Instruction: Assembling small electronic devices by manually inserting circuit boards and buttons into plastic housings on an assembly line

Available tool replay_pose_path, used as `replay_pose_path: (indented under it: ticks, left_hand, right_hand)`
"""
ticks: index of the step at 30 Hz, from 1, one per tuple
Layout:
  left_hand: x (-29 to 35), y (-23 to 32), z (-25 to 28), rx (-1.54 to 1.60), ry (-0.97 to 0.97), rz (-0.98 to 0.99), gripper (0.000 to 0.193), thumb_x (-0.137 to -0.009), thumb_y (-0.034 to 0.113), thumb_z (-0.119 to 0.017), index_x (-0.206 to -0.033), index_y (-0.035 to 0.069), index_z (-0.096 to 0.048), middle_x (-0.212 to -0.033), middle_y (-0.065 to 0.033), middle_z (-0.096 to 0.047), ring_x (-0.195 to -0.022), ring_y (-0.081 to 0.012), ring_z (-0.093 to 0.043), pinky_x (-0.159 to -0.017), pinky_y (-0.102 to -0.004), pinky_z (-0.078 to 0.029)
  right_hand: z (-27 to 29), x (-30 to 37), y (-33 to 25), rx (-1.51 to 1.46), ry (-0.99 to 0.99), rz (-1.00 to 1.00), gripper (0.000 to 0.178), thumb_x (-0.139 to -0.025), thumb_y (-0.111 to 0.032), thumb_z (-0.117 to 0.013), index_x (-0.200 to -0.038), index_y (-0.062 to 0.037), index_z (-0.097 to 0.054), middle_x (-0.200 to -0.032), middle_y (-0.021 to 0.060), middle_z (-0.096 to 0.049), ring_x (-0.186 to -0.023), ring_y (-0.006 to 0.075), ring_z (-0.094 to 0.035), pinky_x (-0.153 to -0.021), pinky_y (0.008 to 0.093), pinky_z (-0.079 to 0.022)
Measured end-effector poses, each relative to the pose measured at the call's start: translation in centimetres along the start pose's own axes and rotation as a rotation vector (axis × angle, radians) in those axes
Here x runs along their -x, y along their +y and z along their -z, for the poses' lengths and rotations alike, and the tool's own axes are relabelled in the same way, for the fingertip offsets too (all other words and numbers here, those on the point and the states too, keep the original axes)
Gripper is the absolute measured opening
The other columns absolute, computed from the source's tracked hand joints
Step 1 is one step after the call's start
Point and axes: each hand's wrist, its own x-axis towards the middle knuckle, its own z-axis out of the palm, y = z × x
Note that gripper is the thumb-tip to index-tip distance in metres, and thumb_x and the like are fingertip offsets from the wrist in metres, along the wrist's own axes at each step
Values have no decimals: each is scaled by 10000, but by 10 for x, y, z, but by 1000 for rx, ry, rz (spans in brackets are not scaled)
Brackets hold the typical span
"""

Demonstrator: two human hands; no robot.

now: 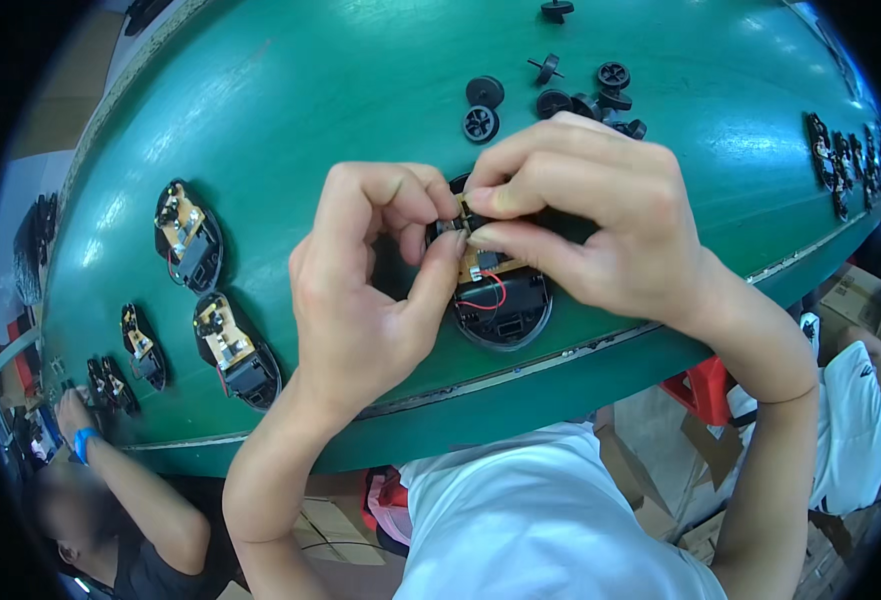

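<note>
An opened computer mouse [505, 310] lies on the green table right in front of me, its tan circuit board, red wire and black lower shell showing. Over its front end, my left hand [370, 270] is closed, thumb and fingers pressed at the board's left side. Opposite it, my right hand [600, 210] pinches at the same spot with thumb and index finger. Whatever small part lies between the right fingertips is hidden. Beyond my hands are several black scroll wheels [552, 103], some with short axles.
To the left are more opened mice [232, 345], one farther back [190, 235]. A row of mouse assemblies [840, 165] runs along the far right. A co-worker's arm [140, 490] with a blue wristband reaches in at lower left. The table's front edge [560, 362] passes beneath my forearms.
</note>
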Motion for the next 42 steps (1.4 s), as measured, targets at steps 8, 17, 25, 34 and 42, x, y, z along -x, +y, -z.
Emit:
replay_pose_path:
  ticks: [8, 17, 25, 34, 42]
  left_hand:
    - [1, 0, 0, 18, 16, 4, 346, -785, -165, -703, -998, 21, -505, -965, -89, -669, -691, -74, -509, -638, -215, -459]
    - [1, 7, 6, -31, -121, 62, 340, -858, -165, -647, -1043, 37, -446, -1072, -118, -592, -785, -69, -456, -772, -215, -426]
    - [1, 4, 0, -51, -77, 29, 321, -829, -164, -653, -992, 37, -463, -1022, -105, -623, -677, -63, -397, -634, -207, -386]
    - [-2, 2, -2, -70, -42, -53, 344, -794, -185, -681, -980, 21, -478, -979, -118, -656, -618, -42, -367, -556, -190, -358]
    - [-3, 4, -2, 22, -72, -38, 332, -835, -192, -667, -1014, -2, -462, -976, -136, -651, -663, -32, -448, -614, -186, -421]
  right_hand:
    - [0, -3, -2, 80, 20, 71, 187, -731, 4, -833, -842, -6, -682, -914, 97, -721, -750, 235, -694, -637, 311, -552]
    - [-7, 2, -10, 9, 73, -101, 203, -719, 13, -827, -834, -7, -660, -913, 102, -700, -729, 256, -667, -631, 323, -534]
    - [-9, 3, -13, 91, 90, -78, 244, -677, 32, -813, -817, -14, -620, -891, 112, -682, -753, 272, -667, -658, 353, -532]
    - [-3, 3, -16, 144, 65, -125, 212, -688, 23, -807, -813, -22, -642, -878, 107, -691, -733, 269, -671, -621, 341, -531]
    - [6, 3, 11, -82, 32, 8, 133, -737, -9, -825, -834, -6, -735, -853, 92, -720, -690, 215, -707, -606, 287, -568]
